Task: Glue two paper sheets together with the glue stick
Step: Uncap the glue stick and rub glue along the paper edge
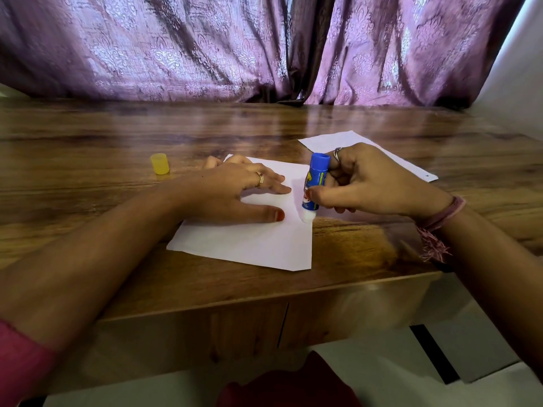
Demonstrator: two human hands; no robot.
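A white paper sheet (249, 242) lies on the wooden table (117, 136) near its front edge. My left hand (235, 192) rests flat on it with the fingers spread, holding nothing. My right hand (373, 183) grips a blue glue stick (314, 183), tilted, with its white glue tip down on the sheet's right edge. A second white sheet (329, 141) lies farther back on the right, partly hidden behind my right hand. The glue stick's yellow cap (160, 163) stands on the table to the left of the sheet.
Purple patterned curtains (205, 48) hang right behind the table's far edge. A white wall (517, 69) stands at the right. The table's front edge (264, 306) runs just below the near sheet, with light floor beneath.
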